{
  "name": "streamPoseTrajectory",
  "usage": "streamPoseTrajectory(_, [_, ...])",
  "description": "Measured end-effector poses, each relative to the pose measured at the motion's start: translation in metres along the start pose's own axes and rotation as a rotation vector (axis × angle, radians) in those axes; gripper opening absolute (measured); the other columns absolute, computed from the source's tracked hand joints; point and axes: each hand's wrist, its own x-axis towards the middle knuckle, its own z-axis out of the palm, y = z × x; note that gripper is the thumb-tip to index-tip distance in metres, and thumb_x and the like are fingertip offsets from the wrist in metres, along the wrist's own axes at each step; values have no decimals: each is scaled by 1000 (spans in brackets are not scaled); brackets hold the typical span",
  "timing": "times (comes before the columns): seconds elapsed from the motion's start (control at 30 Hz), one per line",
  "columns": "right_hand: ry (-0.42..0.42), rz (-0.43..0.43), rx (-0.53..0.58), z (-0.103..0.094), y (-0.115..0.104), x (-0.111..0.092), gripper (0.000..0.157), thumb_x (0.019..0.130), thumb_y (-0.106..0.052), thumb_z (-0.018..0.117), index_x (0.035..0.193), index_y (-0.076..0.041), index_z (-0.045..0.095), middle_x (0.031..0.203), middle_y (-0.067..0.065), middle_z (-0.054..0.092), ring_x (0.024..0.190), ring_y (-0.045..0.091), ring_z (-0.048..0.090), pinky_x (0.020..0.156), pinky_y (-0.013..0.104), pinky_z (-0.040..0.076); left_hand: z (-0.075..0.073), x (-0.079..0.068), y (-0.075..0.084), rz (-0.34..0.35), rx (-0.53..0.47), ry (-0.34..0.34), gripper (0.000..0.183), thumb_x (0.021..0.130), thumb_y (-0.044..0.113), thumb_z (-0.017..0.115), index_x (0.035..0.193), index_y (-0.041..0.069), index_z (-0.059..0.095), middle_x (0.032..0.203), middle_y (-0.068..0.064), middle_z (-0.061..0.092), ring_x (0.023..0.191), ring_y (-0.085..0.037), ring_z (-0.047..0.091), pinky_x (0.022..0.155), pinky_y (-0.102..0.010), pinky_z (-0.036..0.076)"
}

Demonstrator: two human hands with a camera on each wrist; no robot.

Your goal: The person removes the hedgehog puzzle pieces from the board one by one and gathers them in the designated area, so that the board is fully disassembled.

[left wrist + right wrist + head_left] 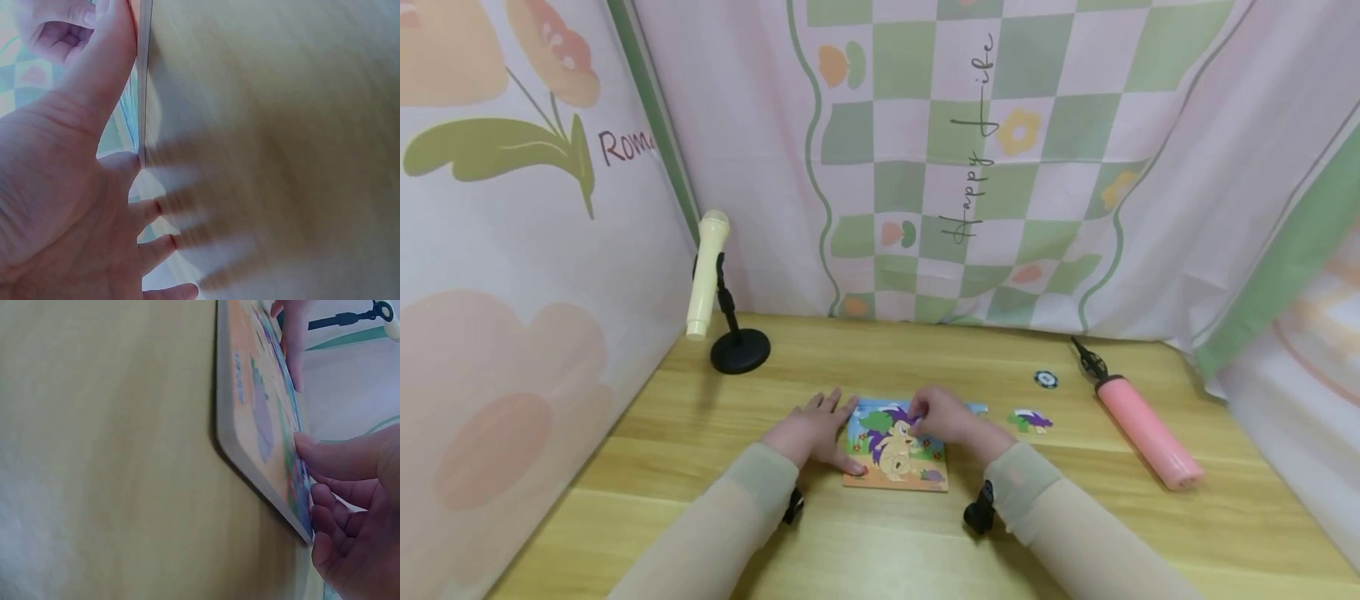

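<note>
A small jigsaw puzzle board [895,462] with a purple-spiked cartoon hedgehog lies flat on the table. My left hand [812,429] rests at its left edge with fingers spread, the thumb [106,69] over the lower left corner. Bent over the upper right part of the puzzle, my right hand [946,414] pinches at the picture surface with thumb and fingers; the puzzle piece at their tips is mostly hidden. In the right wrist view its thumb [331,456] touches the picture. Right of the board lie loose purple and green pieces [1033,420], and a light blue piece [978,408] shows beyond the hand.
A cream microphone [706,275] on a black stand [740,351] stands at the back left. At the right lie a pink hand pump [1150,433] and a dark round chip [1046,379]. Patterned curtains [955,167] border the wooden table [880,542] at the back and sides.
</note>
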Motion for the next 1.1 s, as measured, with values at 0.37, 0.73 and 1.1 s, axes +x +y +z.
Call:
streamPoseTrajectory(0.37, [22,42,53,3,2,2,14,83,-1,78,84,-6,65,81,4,58,75,19,53,67,33,48,-1,0,1,-1,9,0,121,67,74,73,160,23,14,164,-12,10,148,-37,11,115,-55,19])
streamPoseTrajectory(0.73, [50,17,160,-15,3,2,10,86,-1,73,90,-4,64,85,6,59,78,21,55,67,32,49,1,0,0,1,3,3,121,66,75,72,160,24,15,164,-12,10,148,-37,10,115,-56,19])
streamPoseTrajectory(1.1, [100,-50,105,-94,13,-13,12,87,3,70,96,5,63,86,11,61,79,22,58,70,34,53,1,1,-1,9,7,0,120,68,74,72,160,23,15,164,-12,10,148,-37,10,116,-54,18])
